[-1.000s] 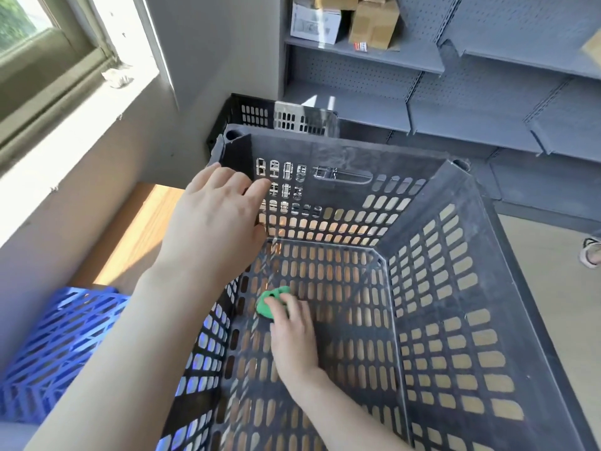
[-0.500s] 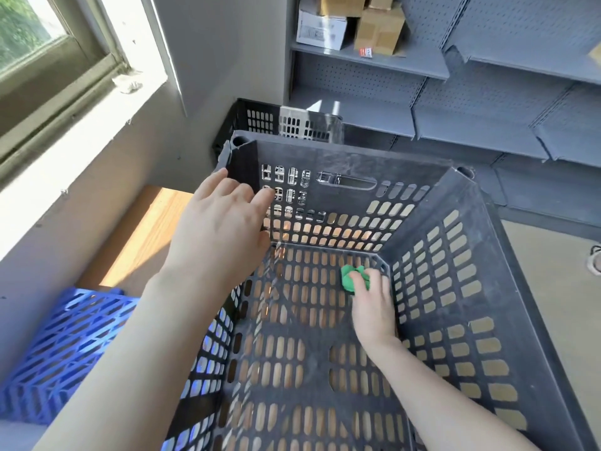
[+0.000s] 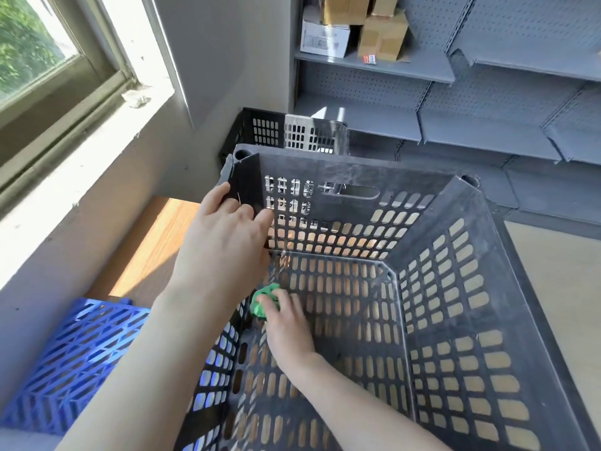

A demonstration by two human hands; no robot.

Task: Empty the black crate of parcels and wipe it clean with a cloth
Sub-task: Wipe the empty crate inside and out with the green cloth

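Observation:
A large black perforated crate point(image 3: 461, 268) fills the middle of the view, with nothing inside but my hand and a cloth. My left hand point(image 3: 224, 245) grips its left wall near the far left corner, fingers curled over the rim. My right hand point(image 3: 286, 323) is down on the crate floor at the left side, pressing a small crumpled green cloth point(image 3: 263, 302) against the slotted bottom next to the left wall. Most of the cloth is hidden under my fingers.
A blue slatted crate point(image 3: 74, 353) stands to the left, beside the wall under a window. A second black crate point(image 3: 292, 133) sits just behind the one I hold. Grey shelves point(image 3: 406, 70) at the back carry cardboard boxes point(image 3: 382, 35). A wooden surface point(image 3: 153, 249) lies at left.
My right hand has swept the green cloth from the far right corner of the crate floor back to the left side. My left hand keeps its grip on the left wall.

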